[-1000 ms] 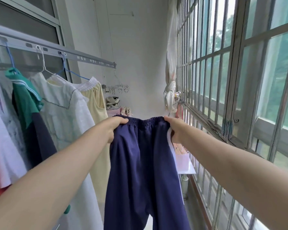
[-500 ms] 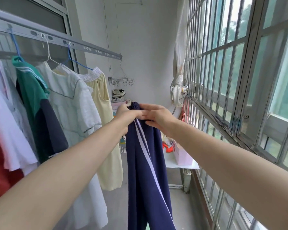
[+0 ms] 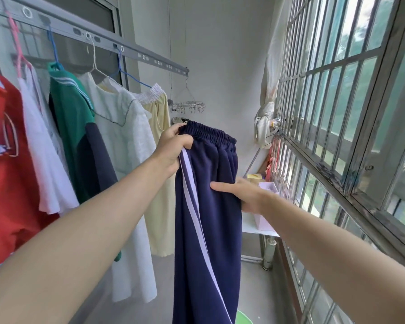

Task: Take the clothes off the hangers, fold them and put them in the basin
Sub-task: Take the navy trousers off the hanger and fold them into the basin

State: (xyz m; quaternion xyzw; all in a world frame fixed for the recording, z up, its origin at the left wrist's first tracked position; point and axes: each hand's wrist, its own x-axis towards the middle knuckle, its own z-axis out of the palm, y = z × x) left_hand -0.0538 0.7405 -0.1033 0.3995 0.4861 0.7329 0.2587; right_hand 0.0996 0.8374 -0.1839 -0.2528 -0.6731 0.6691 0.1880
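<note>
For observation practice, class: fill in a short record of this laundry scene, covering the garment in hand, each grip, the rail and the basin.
Garment in hand: navy trousers, white side stripe, off its hanger
Left grip: holds the elastic waistband
Right grip: pinches the cloth lower down, thumb on the front, fingers hidden behind
Rail: red garment, white top, green-and-navy top, white dress, pale yellow garment, on hangers
Basin: green basin, only its edge visible below the trousers
Folding: not yet done
</note>
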